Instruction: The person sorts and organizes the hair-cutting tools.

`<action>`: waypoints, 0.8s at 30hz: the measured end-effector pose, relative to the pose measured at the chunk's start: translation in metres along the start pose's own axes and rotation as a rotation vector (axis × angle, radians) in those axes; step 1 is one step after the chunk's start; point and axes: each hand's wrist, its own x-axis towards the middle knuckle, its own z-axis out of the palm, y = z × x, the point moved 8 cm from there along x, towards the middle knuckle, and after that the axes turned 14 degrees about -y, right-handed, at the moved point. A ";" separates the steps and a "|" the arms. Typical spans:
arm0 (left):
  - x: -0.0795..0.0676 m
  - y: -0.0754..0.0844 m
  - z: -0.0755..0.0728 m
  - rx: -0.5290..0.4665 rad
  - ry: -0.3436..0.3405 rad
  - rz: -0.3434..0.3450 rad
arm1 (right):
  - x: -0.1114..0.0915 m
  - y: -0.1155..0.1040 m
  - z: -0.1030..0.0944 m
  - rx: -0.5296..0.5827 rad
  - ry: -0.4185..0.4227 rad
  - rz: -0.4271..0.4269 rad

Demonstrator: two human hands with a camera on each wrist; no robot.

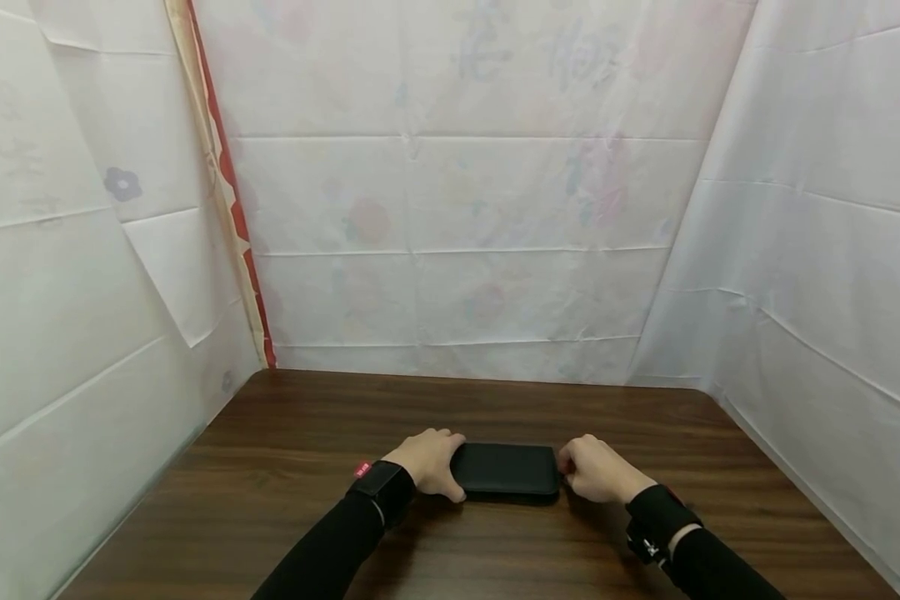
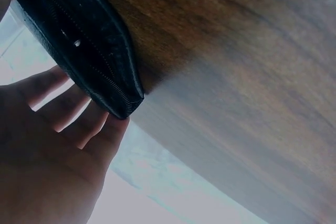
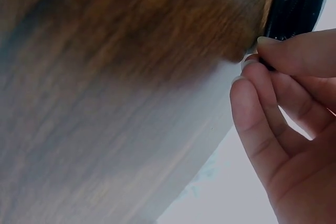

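Note:
A black zip-around wallet (image 1: 504,470) lies flat on the brown wooden table between the two hands. My left hand (image 1: 430,463) grips its left end, thumb on the near side and fingers on the far side. In the left wrist view, the wallet's edge (image 2: 79,45) faces the camera with two lines of zipper teeth parted. At the opposite end, my right hand (image 1: 596,468) pinches a small dark zipper pull (image 3: 266,64) between thumb and fingertips, mostly hidden by them. The wallet's zipped edge (image 3: 296,3) shows just above the right thumb.
The wood-grain table (image 1: 330,417) spreads around the wallet. White sheets with faint prints (image 1: 450,208) hang behind and at both sides, meeting the table's edges. A red and cream strip (image 1: 232,192) runs down the back left corner. Both wrists wear black bands.

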 end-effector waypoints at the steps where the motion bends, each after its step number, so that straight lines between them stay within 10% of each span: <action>1: 0.000 0.000 0.000 0.001 -0.001 -0.001 | 0.000 -0.001 0.000 -0.002 0.001 -0.005; 24: -0.006 0.002 -0.003 -0.005 -0.011 -0.011 | -0.002 -0.007 0.002 -0.025 -0.025 0.012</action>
